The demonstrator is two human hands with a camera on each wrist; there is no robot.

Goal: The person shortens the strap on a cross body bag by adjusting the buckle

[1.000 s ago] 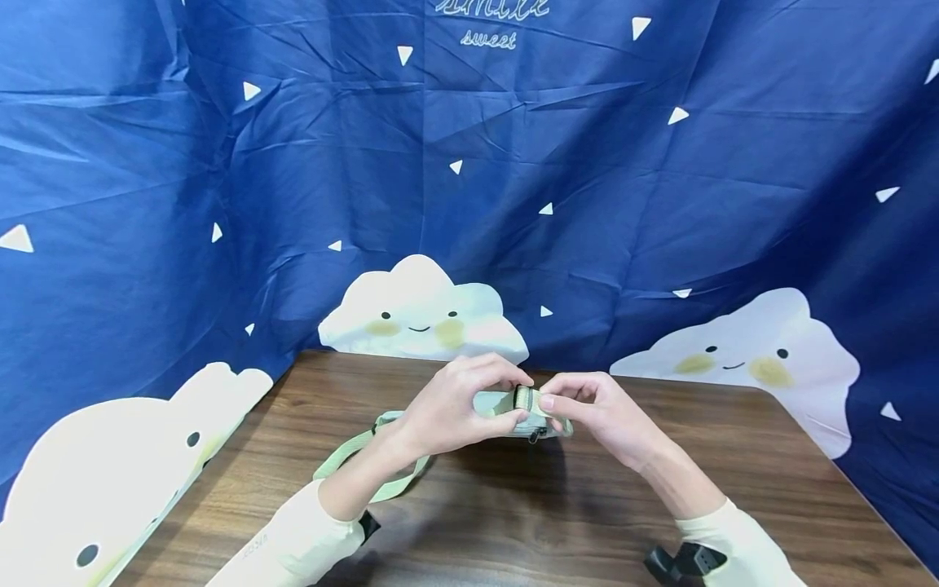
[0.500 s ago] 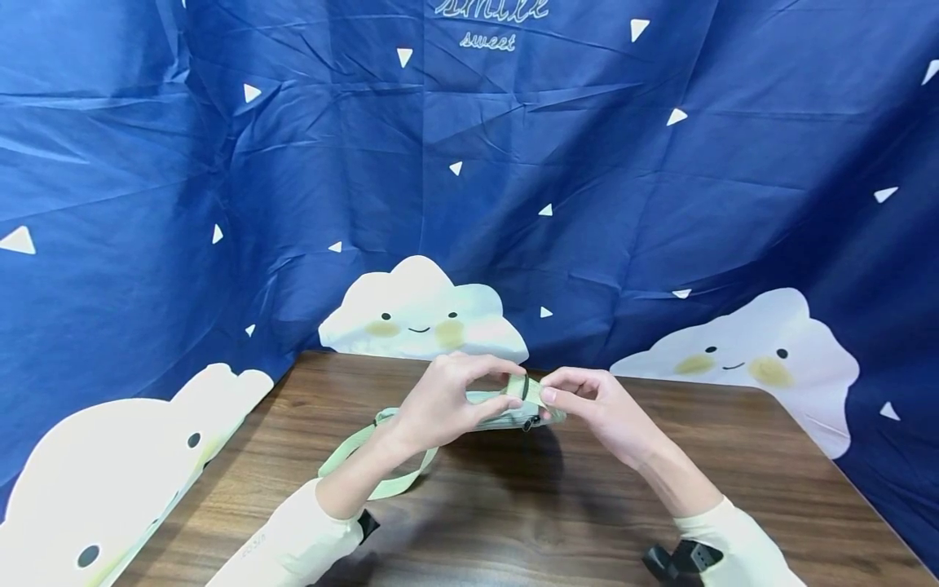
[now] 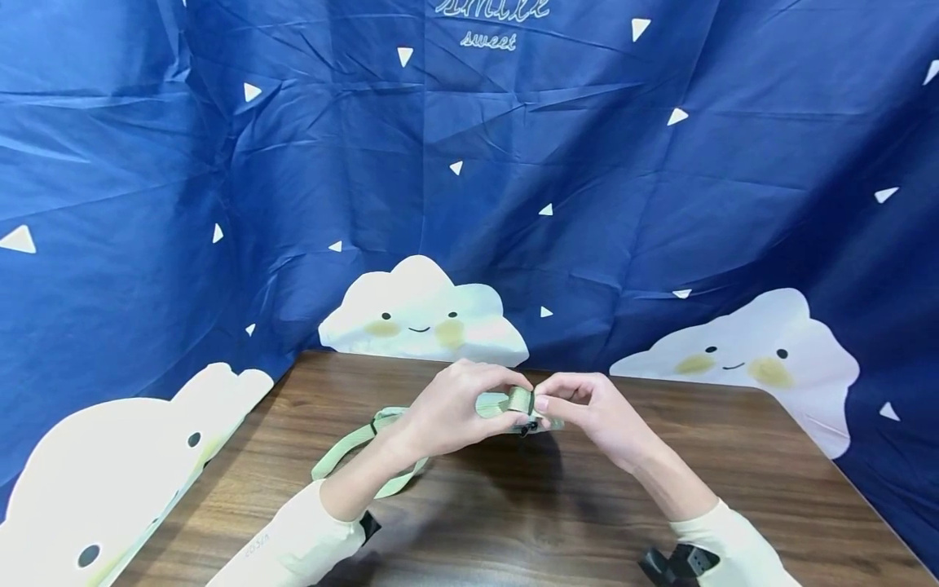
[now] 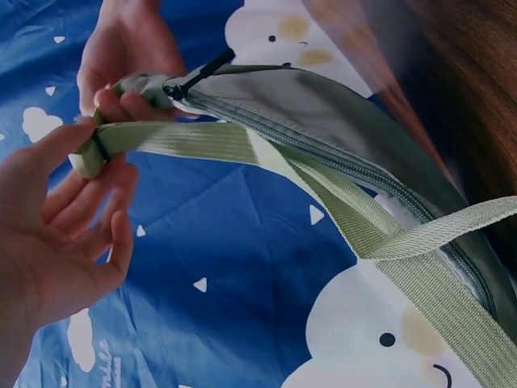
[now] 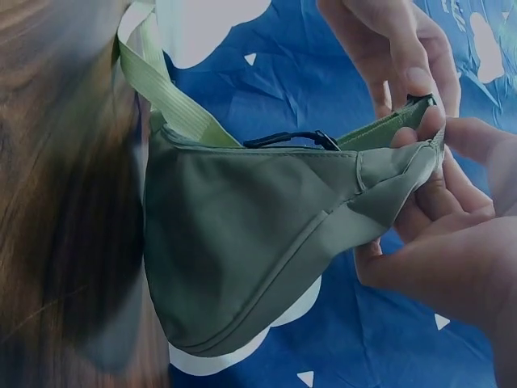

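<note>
A small green-grey sling bag (image 5: 242,234) with a zip hangs between my hands, its end raised. Its pale green strap (image 4: 194,141) runs to a narrow black slider (image 3: 531,399). My left hand (image 3: 451,412) pinches the looped strap beside the slider between thumb and fingers. Close on the other side, my right hand (image 3: 597,417) pinches the strap end at the slider; in the right wrist view its fingers also hold the bag's narrow tip. A black zip pull (image 4: 206,73) dangles near that tip. Exactly how the webbing threads the slider is partly hidden by fingertips.
The brown wooden table (image 3: 469,522) lies under both forearms. More of the strap loops (image 3: 399,481) beside the left forearm. Behind the table hangs a blue curtain (image 3: 469,204) with white clouds and triangles. A black device (image 3: 682,562) is on the right wrist.
The left hand shifted slightly left and up, then came back right. The slider and strap loop turned between the fingers, and the loop now bulges on the left hand's side.
</note>
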